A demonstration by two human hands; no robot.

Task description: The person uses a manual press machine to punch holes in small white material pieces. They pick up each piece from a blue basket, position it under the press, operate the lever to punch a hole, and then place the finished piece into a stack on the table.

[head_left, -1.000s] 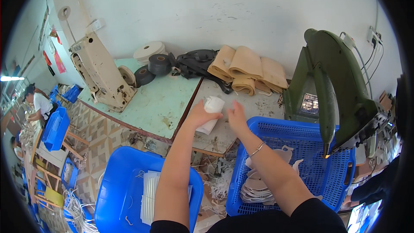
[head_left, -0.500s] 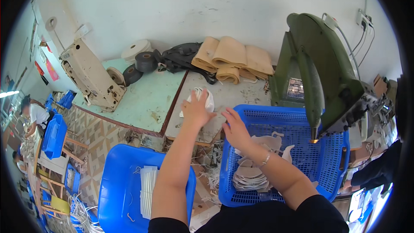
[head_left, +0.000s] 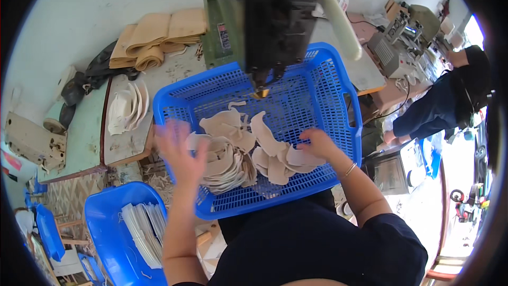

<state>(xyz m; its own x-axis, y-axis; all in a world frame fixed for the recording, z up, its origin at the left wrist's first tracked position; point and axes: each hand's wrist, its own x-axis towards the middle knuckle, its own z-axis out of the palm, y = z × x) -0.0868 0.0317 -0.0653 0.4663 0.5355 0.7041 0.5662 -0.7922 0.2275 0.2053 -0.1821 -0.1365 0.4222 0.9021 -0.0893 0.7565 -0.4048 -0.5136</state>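
Note:
Several curved, cream-coloured flat pieces (head_left: 272, 132) lie loose in a blue plastic basket (head_left: 248, 211), beside a fanned stack of the same kind (head_left: 225, 175). My left hand (head_left: 182, 153), smeared by motion, hovers over the basket's left side with its fingers spread and nothing visible in them. On the right, my right hand (head_left: 317, 145) reaches down to the loose pieces; its fingers are bent but apart, at the edge of the pile. A separate small stack of cream pieces (head_left: 129, 107) lies on the worn table at the left.
A green machine (head_left: 230, 32) with a dark head and brass tip overhangs the basket. Folded tan sheets (head_left: 153, 37) lie at the back. A blue tub (head_left: 100, 217) holding white strips stands lower left. Another person (head_left: 444, 95) is at the right, near other machines.
The view has swung right. Both hands have left the white stack on the table; the right is now at the loose pieces and the left over the basket's left side.

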